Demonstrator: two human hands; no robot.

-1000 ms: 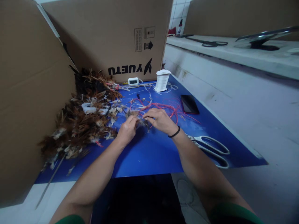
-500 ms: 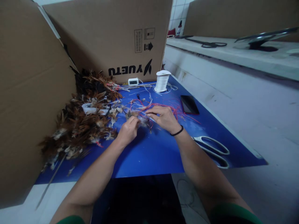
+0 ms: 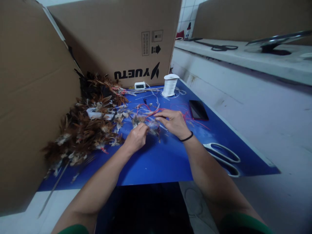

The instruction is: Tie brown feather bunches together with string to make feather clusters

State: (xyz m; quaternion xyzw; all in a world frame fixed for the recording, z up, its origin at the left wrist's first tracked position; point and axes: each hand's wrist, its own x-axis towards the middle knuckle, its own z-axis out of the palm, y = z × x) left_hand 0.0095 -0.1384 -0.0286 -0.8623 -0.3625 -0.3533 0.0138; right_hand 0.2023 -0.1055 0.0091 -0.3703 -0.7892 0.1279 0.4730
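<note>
My left hand [image 3: 136,138] is closed in a pinch on a small bunch of feathers [image 3: 154,130], grey and fluffy, which sticks out past the fingertips to the right. Just right of it, my right hand [image 3: 174,123] has thumb and forefinger drawn together near the bunch. Whatever lies between those fingertips is too small to make out. Pink string [image 3: 186,115] lies behind and beside the right hand, and pale ribbon [image 3: 156,100] runs beyond it. A big pile of brown feathers [image 3: 83,130] spreads left of my left hand on the blue table [image 3: 156,165].
White-handled scissors [image 3: 223,152] rest under my right forearm. A black phone [image 3: 198,110] lies near the right edge. A white ribbon spool [image 3: 170,85] and small white digital device [image 3: 139,85] stand at the back. Cardboard boxes [image 3: 109,35] wall the back and left. A stick [image 3: 53,188] overhangs the front edge.
Both hands have shifted slightly to the right in the picture, as has the whole view. The feather bunch stays in my left fingers; the right fingers are slightly farther from it.
</note>
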